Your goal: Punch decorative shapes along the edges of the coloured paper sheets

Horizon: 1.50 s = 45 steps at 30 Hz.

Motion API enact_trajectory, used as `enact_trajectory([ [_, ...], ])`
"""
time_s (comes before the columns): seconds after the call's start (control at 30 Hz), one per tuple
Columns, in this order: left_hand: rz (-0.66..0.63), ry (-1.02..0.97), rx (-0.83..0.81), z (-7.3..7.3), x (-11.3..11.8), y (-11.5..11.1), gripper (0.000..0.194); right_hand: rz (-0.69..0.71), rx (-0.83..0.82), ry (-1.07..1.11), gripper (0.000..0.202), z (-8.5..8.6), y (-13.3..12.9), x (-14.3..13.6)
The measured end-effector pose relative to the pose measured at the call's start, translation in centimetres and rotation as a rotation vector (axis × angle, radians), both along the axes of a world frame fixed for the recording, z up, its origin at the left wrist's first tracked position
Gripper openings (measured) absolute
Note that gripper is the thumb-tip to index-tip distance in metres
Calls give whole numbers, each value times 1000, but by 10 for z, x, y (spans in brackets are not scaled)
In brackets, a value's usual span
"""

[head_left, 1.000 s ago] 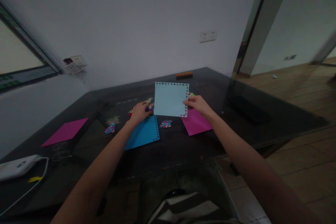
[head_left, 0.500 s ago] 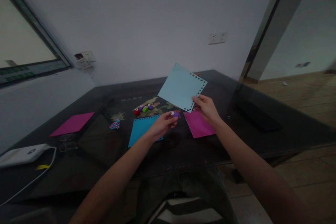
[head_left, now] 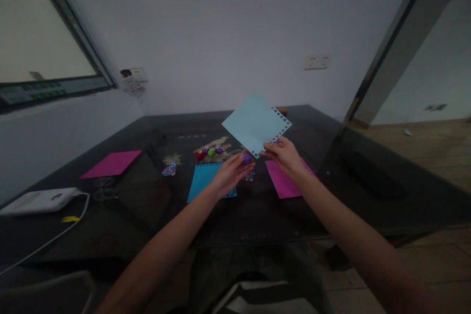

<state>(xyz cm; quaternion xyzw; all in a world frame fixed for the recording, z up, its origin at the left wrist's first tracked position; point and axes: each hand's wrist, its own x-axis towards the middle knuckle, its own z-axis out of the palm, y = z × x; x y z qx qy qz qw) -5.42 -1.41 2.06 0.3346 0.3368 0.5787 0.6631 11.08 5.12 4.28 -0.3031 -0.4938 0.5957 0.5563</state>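
My left hand is closed round a small purple toy figure at its fingertips, above the table. My right hand pinches a pale blue sheet by its hole-punched edge and holds it up at a slant. A bit of purple shows behind the right fingers; what it belongs to is hidden. Under the left hand lies a bright blue punched sheet, and a pink punched sheet lies beneath the right wrist. Several small toy figures with big eyes, among them a green one, stand in a group beyond the blue sheet.
On the black table another pink sheet lies at the left. Near it are a white device with a cable and a small patterned piece. A dark flat object lies at the right. The wall stands behind.
The camera view has shifted, so the table items appear farther right. The purple figure has turned in my left hand, and its eyes no longer show. My right hand still holds up the pale blue sheet.
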Motion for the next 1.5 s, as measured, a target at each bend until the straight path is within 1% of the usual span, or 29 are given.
enact_trajectory([
  [0.1,7,11,26,4,0,-2,13,-12,-24,40,40,-1,-2,-7],
  [0.2,-1,46,37,4,0,-3,15,-19,-43,28,43,-7,-2,-12],
  [0.3,2,85,54,3,0,-2,19,-42,-1,-17,45,-13,0,-12],
  [0.5,76,211,77,0,-2,1,23,-87,89,-105,44,-18,3,-6],
  [0.7,66,202,108,-4,-3,3,23,-113,110,-138,40,-22,8,-5],
  [0.8,82,190,108,-3,-2,3,26,-131,125,-140,38,-24,11,-6],
  [0.93,85,188,106,2,-1,-1,30,-140,142,-153,37,-23,10,-5],
  [1.1,113,191,72,8,0,-3,28,-144,174,-171,36,-22,9,-5],
  [1.3,129,184,79,7,0,-3,28,-130,182,-134,37,-25,12,-6],
  [1.5,136,209,93,6,0,-2,31,-83,217,-151,36,-18,4,-5],
])
